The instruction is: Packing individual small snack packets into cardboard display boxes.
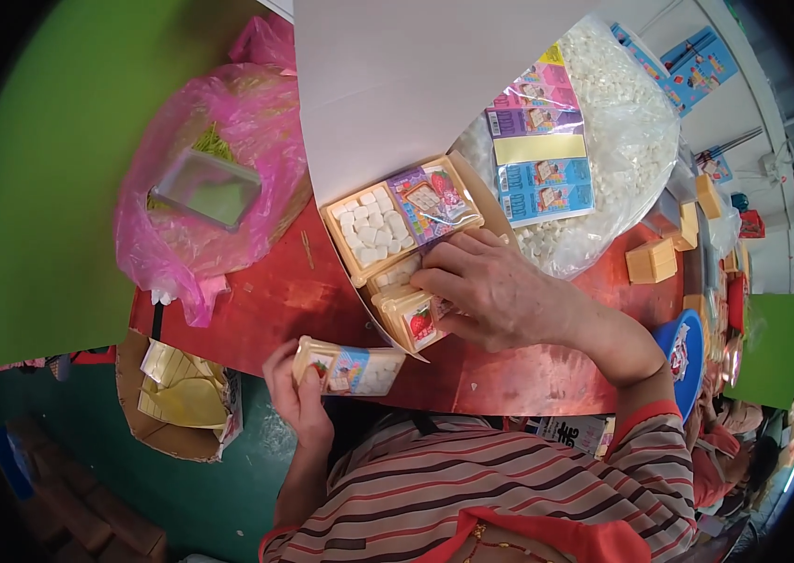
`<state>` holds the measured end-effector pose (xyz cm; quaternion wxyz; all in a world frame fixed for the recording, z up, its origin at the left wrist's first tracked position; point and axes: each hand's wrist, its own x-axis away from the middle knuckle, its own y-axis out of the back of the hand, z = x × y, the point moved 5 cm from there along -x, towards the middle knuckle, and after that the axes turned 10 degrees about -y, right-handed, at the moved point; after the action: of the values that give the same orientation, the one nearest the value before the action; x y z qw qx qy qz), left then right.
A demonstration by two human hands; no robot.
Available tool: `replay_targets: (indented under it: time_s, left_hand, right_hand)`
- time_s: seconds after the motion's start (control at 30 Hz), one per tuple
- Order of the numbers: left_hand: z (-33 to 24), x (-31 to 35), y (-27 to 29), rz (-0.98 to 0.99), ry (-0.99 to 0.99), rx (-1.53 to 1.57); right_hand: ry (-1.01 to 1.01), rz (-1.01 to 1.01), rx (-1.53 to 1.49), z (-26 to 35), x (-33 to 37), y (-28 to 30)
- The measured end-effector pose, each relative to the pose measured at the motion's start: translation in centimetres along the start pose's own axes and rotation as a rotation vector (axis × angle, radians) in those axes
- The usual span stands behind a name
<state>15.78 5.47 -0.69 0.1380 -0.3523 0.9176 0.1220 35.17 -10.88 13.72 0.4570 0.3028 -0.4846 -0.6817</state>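
Observation:
My left hand (295, 383) is closed round the end of a small cream tray pack (369, 369) with a blue label and white pieces showing through its top. It is held tilted at the table's front edge. My right hand (491, 286) reaches into an open white carton (373, 314), fingers bent round a tray pack (420, 322) with a strawberry picture; its fingertips are partly hidden. At the carton's far side lies a larger-looking pack (397, 218) with a purple label and white marshmallow-like pieces. The carton's tall white lid (387, 84) stands raised behind.
A pink plastic bag (158, 178) with a clear tub (209, 190) lies left on the red table (256, 319). Label sheets (547, 178) rest on a big clear bag of white pieces (627, 122). Cream trays (650, 261) and a blue basin (683, 361) are right; a cardboard box (148, 422) stands below left.

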Motion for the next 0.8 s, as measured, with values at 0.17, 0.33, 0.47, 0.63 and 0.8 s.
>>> replay_targets:
  time_s: [0.17,0.33,0.47,0.63,0.8]
  left_hand:
    - [0.6,-2.1,-0.3,0.022,-0.018,-0.157]
    - [1.0,-2.9,-0.8,0.091,-0.063,-0.446]
    - [-0.8,-4.6,-0.7,-0.002,-0.147,-0.392]
    - [-7.0,-8.7,-2.9,0.064,-0.469,-0.292]
    - [-11.1,-12.6,-6.6,0.511,-0.855,-0.373]
  right_hand:
    - [-0.004,0.073,-0.003,-0.3,-0.2,-0.2]
    - [-0.046,0.039,0.038,-0.3,-0.3,-0.5]
    - [-0.062,0.011,0.052,-0.2,-0.5,-0.6]
    - [-0.088,0.056,0.064,0.0,-0.6,-0.5]
    - [-0.059,-0.017,0.068,0.3,-0.2,-0.3]
